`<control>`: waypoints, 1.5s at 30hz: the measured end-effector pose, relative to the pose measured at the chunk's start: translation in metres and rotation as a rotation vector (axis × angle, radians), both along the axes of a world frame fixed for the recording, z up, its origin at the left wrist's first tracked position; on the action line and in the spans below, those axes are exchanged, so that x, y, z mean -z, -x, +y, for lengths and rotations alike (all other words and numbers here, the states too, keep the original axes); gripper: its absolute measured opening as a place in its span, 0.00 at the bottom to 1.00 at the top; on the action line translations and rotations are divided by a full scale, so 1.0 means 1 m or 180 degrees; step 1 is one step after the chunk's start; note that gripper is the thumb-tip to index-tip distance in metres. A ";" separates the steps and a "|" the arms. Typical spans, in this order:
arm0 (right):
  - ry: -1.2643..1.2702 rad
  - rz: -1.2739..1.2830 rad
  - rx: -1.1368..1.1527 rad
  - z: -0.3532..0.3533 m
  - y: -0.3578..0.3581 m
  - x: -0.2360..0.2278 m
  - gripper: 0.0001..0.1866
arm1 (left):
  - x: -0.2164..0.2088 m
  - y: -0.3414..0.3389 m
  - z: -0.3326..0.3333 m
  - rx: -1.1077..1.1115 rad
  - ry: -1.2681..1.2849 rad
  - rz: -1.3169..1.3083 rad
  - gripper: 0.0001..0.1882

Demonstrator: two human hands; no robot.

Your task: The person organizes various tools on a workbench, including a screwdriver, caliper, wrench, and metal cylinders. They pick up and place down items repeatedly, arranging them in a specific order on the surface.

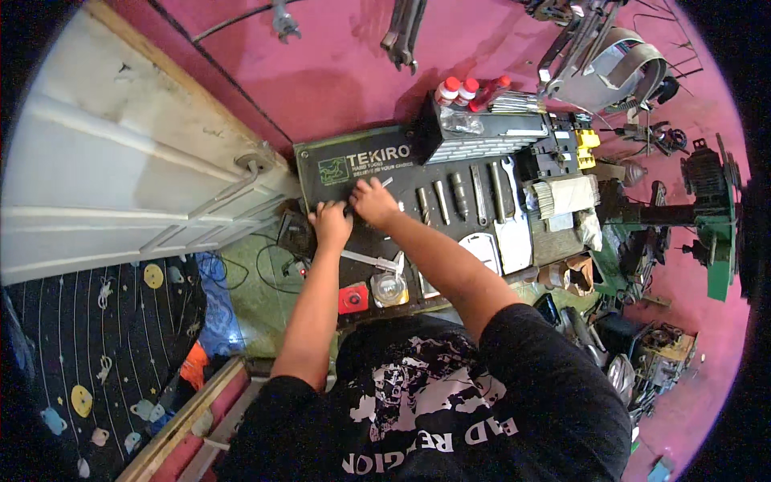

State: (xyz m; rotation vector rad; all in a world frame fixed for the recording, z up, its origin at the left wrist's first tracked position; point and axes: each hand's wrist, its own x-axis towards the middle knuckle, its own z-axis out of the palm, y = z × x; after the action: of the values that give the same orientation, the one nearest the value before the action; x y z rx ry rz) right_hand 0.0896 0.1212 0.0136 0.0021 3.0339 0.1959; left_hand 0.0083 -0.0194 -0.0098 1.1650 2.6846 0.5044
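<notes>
Over the left part of a dark work mat [321, 153], my two hands are close together. My left hand [331, 222] has its fingers curled near the mat, around or against something small and dark that I cannot make out. Just to its right, my right hand [373, 201] is also closed, with bent fingers; what they hold is hidden. A small silver strip [388, 182] shows beside its fingertips, and whether it is gripped I cannot tell. Below the hands lies a metal caliper [371, 259], near a red square box [353, 298] and a round clear container [389, 288].
Right of my hands lie a drill bit [424, 206], a metal shank tool [459, 196] and wrenches [479, 193]. A dark rack [482, 147] with bottles stands behind. A white door [152, 169] borders the left; a green machine [715, 225] stands right.
</notes>
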 end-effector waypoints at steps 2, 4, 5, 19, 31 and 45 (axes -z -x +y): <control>0.0135 0.0219 -0.0086 0.002 -0.014 -0.003 0.12 | -0.012 -0.012 -0.005 -0.0081 -0.0240 -0.0113 0.14; 0.0505 0.0526 0.0092 0.000 -0.028 -0.013 0.12 | -0.036 -0.024 -0.016 -0.0243 -0.0695 -0.0299 0.14; 0.0652 0.0770 0.0060 -0.001 -0.039 -0.023 0.12 | -0.054 -0.033 -0.021 -0.0221 -0.0866 -0.0223 0.12; 0.5099 0.1096 0.2364 0.045 -0.255 -0.113 0.14 | -0.138 -0.153 -0.024 0.0766 -0.0736 -0.0504 0.37; 0.5525 0.0811 0.2294 0.117 -0.396 -0.104 0.15 | -0.168 -0.268 0.050 0.0259 -0.1335 -0.1478 0.06; 0.5728 0.0102 0.2797 0.118 -0.438 -0.093 0.16 | -0.148 -0.341 0.050 -0.0446 -0.1728 -0.2963 0.08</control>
State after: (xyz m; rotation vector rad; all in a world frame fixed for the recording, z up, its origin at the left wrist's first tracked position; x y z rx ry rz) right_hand 0.5279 0.2388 0.1070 1.0158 1.7988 -2.2645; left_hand 0.3498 0.0304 0.1381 0.5715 1.8437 1.4341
